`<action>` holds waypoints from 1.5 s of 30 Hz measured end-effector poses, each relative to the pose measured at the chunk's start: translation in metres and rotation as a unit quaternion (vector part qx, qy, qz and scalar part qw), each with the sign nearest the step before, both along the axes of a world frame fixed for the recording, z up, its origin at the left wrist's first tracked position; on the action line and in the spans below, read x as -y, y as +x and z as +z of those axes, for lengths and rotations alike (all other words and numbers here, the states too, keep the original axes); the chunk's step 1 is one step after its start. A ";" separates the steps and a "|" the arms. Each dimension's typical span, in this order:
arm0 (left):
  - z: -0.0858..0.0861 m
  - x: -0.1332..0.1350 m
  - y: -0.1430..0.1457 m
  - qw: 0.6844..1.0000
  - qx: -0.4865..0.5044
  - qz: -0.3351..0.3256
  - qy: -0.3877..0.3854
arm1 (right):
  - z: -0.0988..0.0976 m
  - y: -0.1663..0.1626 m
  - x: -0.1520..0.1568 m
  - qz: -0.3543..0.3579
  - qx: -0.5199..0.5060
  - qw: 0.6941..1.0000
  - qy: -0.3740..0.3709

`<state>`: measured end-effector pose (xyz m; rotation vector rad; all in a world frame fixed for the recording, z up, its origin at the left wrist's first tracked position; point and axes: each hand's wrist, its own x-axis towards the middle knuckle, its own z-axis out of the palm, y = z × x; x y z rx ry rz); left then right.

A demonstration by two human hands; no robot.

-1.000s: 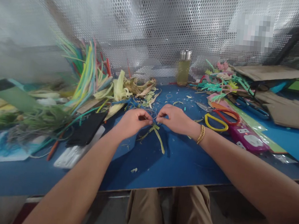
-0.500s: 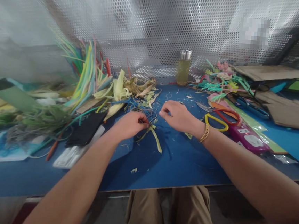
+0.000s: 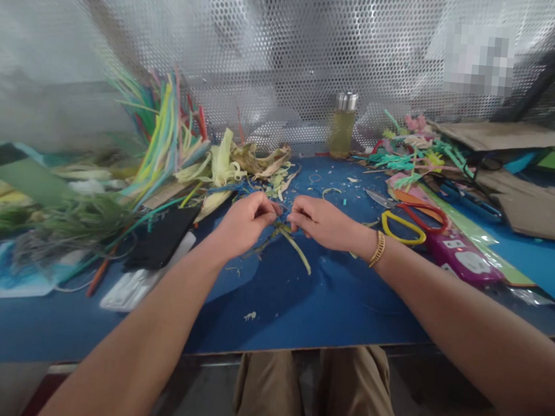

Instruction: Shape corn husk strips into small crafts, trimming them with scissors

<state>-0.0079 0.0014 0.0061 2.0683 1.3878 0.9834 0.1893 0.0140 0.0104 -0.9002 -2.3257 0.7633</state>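
Two hands close together over middle of blue tabletop point(image 3: 326, 316)! Left hand point(image 3: 247, 223), fingertips pinched on one small bunch of green strips point(image 3: 298, 250), longest strip slanting toward near edge. Right hand point(image 3: 323, 223), fingers curled narrow just beside; whether anything's held, cannot tell. Toward right edge: one pair of scissors point(image 3: 403, 218), one purple device point(image 3: 465, 258). One bottle point(image 3: 343, 128) by far edge. Toward left edge, one flat black object point(image 3: 160, 240).

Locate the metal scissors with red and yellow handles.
The scissors lie in the head view's right half, right of the right hand, beside the purple plastic device.
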 end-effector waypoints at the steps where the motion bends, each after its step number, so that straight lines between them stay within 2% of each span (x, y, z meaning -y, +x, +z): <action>1: -0.001 0.000 0.001 0.999 0.029 -0.017 -0.006 | 0.000 0.001 -0.002 -0.010 0.006 1.000 0.017; 6: -0.002 0.002 0.004 0.997 0.069 -0.036 -0.028 | 0.001 0.003 -0.007 -0.029 0.009 0.997 0.069; 13: 0.002 0.004 0.005 1.000 -0.010 0.012 -0.001 | 0.001 0.003 -0.006 -0.051 0.028 0.995 0.082; 22: 0.002 0.005 0.007 0.997 -0.064 0.036 0.021 | 0.001 0.003 -0.008 -0.042 0.037 0.996 0.075; 27: -0.001 0.002 0.006 0.999 0.015 0.017 0.024 | -0.003 0.007 -0.015 -0.067 -0.032 0.996 0.046; 31: -0.003 -0.001 0.007 0.994 0.107 -0.014 0.021 | -0.012 0.008 -0.022 -0.080 -0.119 0.989 -0.033; 33: -0.002 0.001 0.009 0.992 0.125 -0.026 0.022 | -0.016 0.006 -0.022 -0.069 -0.113 0.990 -0.055; 37: 0.003 0.006 0.012 0.989 0.142 -0.049 0.014 | -0.018 0.001 -0.018 -0.055 -0.101 0.992 -0.048; 40: 0.008 0.006 0.008 0.985 0.164 0.009 0.053 | -0.016 0.001 -0.018 -0.056 -0.132 0.989 -0.048; 43: 0.008 -0.001 -0.003 0.960 0.208 0.135 0.130 | -0.013 0.003 -0.020 -0.064 -0.172 0.981 -0.066; 45: 0.006 -0.006 -0.009 0.948 0.218 0.197 0.121 | -0.010 0.005 -0.020 -0.065 -0.194 0.975 -0.082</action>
